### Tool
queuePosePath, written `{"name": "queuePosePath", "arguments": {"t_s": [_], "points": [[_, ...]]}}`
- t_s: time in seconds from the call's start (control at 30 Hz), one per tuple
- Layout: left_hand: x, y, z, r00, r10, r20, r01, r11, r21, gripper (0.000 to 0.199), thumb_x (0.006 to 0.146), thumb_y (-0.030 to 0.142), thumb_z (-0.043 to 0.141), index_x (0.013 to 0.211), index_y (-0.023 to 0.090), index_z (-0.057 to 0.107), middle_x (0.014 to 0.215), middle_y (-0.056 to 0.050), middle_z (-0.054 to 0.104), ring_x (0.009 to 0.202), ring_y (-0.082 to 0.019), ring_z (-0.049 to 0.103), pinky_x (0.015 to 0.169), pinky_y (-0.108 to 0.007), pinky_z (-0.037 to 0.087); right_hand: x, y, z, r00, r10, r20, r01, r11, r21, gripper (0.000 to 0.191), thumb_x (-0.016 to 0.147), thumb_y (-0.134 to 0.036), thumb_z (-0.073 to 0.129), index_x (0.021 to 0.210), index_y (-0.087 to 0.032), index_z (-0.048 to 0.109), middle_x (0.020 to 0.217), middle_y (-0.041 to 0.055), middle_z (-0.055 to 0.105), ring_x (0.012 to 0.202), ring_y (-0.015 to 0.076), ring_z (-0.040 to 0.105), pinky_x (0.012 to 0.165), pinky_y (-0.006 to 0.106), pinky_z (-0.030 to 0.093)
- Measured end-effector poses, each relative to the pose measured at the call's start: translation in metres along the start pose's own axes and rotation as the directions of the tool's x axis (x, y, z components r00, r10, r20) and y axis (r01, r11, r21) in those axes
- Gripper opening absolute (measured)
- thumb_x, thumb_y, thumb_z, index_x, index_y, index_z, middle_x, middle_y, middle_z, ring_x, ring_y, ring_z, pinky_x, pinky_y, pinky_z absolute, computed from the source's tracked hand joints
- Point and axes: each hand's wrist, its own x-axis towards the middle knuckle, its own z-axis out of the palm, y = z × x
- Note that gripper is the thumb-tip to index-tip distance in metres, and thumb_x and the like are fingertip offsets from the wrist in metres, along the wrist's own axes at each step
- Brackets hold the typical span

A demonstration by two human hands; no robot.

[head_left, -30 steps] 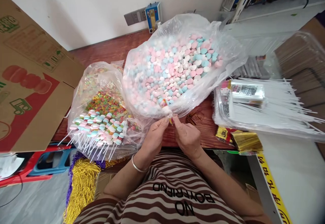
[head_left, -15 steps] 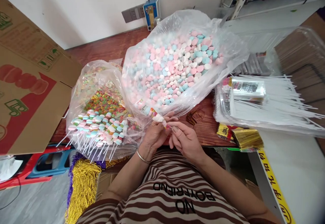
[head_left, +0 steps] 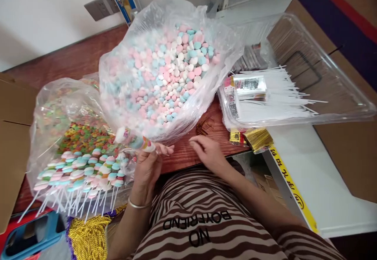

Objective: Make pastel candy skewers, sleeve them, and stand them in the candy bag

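My left hand [head_left: 149,167] is closed around a candy skewer in a printed clear wrapper [head_left: 134,139], its top tilted to the upper left. To the right, my right hand [head_left: 207,152] is apart from it, over the table edge, its fingers loosely bent and nothing visible in them. Just above that hand lies a small pile of loose gold twist ties [head_left: 204,125]. Left of my left hand, several marshmallow skewers on white sticks [head_left: 79,171] rest on a plastic bag of colourful ring candies [head_left: 85,138].
A large clear bag of pink, white and blue marshmallows [head_left: 165,75] fills the table's middle. At right, a clear plastic box [head_left: 294,120] holds white sticks [head_left: 273,91] and a pack of wrappers [head_left: 250,87]. Packed gold twist ties [head_left: 258,139] lie below it. A cardboard box [head_left: 13,134] stands left.
My hands were together at the wrapped skewer's lower end; now they are apart. The left has carried the skewer leftward, and the right has let go. The view has turned to the right.
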Motion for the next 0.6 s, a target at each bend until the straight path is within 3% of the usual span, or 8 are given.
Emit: {"name": "queuePosePath", "arguments": {"t_s": [0.07,0.2,0.27,0.37,0.5,0.6], "points": [[-0.002,0.003,-0.005,0.998,0.022,-0.060,-0.020,0.999,0.028,0.025,0.075,0.038,0.087,0.072,0.020,0.070,0.069,0.002,0.065,0.064,-0.012,0.063,0.082,-0.037,0.060,0.002,0.017,-0.019,0.972,-0.049,-0.228,-0.044,0.922,-0.386,0.021,0.100,-0.029,0.049,0.102,-0.018,0.067,0.104,0.0116,0.071,0.096,0.0230,0.067,0.082,0.034,0.050],[-0.004,-0.001,-0.006,0.987,0.042,-0.154,-0.031,0.997,0.076,0.026,0.075,0.039,0.087,0.075,0.020,0.069,0.065,0.004,0.060,0.056,-0.008,0.053,0.069,-0.027,0.055,0.003,0.036,-0.035,0.957,0.024,-0.290,-0.237,0.645,-0.726,0.017,0.098,-0.024,0.051,0.102,-0.016,0.065,0.104,0.0147,0.069,0.086,0.0250,0.065,0.068,0.032,0.045],[-0.005,-0.006,-0.004,0.981,0.048,-0.188,-0.028,0.994,0.107,0.029,0.076,0.041,0.085,0.073,0.019,0.066,0.062,0.005,0.056,0.056,-0.008,0.050,0.064,-0.024,0.049,0.003,0.037,-0.033,0.956,0.065,-0.286,-0.274,0.546,-0.791,0.017,0.099,-0.025,0.051,0.102,-0.016,0.065,0.103,0.0148,0.069,0.080,0.0238,0.064,0.061,0.031,0.040],[-0.008,-0.008,-0.003,0.976,0.081,-0.200,-0.025,0.964,0.265,0.031,0.083,0.044,0.078,0.072,0.019,0.064,0.062,0.004,0.054,0.060,-0.010,0.047,0.060,-0.023,0.042,0.005,0.037,-0.026,0.953,0.069,-0.294,-0.291,0.469,-0.834,0.018,0.101,-0.025,0.048,0.102,-0.015,0.064,0.103,0.0149,0.068,0.074,0.0214,0.062,0.055,0.030,0.035],[-0.015,-0.002,-0.005,0.984,0.109,-0.141,-0.006,0.810,0.587,0.029,0.093,0.042,0.066,0.075,0.019,0.063,0.068,0.002,0.052,0.066,-0.012,0.044,0.062,-0.025,0.036,0.010,0.040,-0.023,0.953,0.060,-0.297,-0.295,0.408,-0.864,0.023,0.101,-0.019,0.042,0.095,-0.014,0.063,0.096,0.0147,0.066,0.066,0.0185,0.059,0.051,0.029,0.031],[-0.017,0.002,-0.003,0.990,0.120,-0.076,-0.033,0.714,0.700,0.025,0.097,0.039,0.061,0.082,0.020,0.064,0.070,0.002,0.051,0.068,-0.014,0.045,0.065,-0.026,0.035,0.011,0.041,-0.022,0.950,0.068,-0.305,-0.305,0.416,-0.857,0.026,0.102,-0.020,0.038,0.095,-0.012,0.063,0.095,0.0152,0.065,0.062,0.0179,0.057,0.050,0.029,0.029]]}}
